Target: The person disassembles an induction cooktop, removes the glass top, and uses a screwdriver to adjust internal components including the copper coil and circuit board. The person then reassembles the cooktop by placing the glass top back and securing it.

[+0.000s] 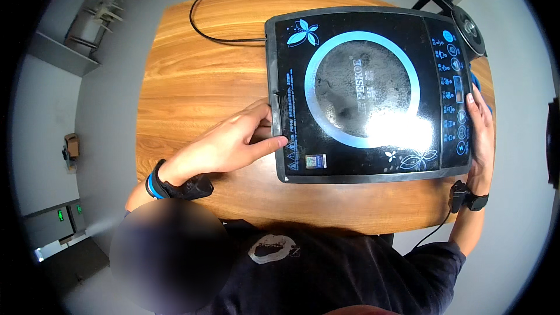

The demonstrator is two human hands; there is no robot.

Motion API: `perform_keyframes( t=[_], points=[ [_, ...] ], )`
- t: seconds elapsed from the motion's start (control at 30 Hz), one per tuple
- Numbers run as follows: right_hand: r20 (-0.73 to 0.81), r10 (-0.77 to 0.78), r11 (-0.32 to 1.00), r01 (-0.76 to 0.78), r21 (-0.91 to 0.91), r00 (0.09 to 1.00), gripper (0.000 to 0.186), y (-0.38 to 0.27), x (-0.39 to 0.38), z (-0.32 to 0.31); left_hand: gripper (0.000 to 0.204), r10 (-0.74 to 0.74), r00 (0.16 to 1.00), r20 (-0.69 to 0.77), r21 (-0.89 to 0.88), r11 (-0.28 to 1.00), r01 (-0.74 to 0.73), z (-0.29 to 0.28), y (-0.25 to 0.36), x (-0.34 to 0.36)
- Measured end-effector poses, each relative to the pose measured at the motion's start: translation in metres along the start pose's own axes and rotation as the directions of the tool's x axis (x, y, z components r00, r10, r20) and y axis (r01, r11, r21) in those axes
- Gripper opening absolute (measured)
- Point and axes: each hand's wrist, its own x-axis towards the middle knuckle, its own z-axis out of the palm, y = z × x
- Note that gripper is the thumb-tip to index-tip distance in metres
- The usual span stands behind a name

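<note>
A black induction cooktop (367,90) with a blue ring and blue flower prints lies between my two hands, its control strip toward the right. My left hand (239,140) grips its left edge, thumb on the top rim and the other fingers reaching underneath. At the opposite edge, my right hand (481,131) is closed round the side by the touch buttons, fingertips on the rim; part of its grip is hidden. From the cooktop's left side a black power cord (197,26) curves away over the table. Whether the cooktop's underside touches the table cannot be seen.
The wooden table (192,87) spreads under everything. Close behind the cooktop's far right corner stands a black-handled kettle (466,28). Something blue (475,80) shows partly beyond my right hand. Stools (108,14) and a small brown box (71,146) are off to the left.
</note>
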Motion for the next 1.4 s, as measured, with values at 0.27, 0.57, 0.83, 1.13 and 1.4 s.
perform_keyframes(
  t=[0.27,0.57,0.83,1.13,1.4],
  points=[
    [-0.023,-0.063,0.988,0.059,-0.146,0.998,0.06,-0.004,-0.001,0.018,0.03,-0.222,0.975,0.003,-0.235,0.948,0.217,0.001,0.0,0.002],
    [0.037,0.077,0.996,-0.075,-0.039,0.996,0.061,-0.007,-0.006,0.027,0.021,-0.182,0.982,-0.046,-0.404,0.902,0.149,-0.001,0.009,0.002],
    [0.17,0.025,0.995,-0.007,-0.102,0.985,0.062,0.003,-0.011,0.02,0.025,-0.219,0.971,-0.095,-0.366,0.915,0.17,-0.004,0.005,-0.004],
    [0.352,-0.136,0.991,0.124,0.057,0.926,0.078,0.029,-0.017,0.019,0.027,-0.341,0.905,-0.253,-0.262,0.925,0.276,0.012,0.02,-0.013],
    [0.396,-0.394,0.91,0.414,0.04,0.829,0.086,0.036,-0.021,0.029,0.031,-0.357,0.868,-0.345,-0.122,0.934,0.336,0.017,0.038,-0.014]
  ],
)
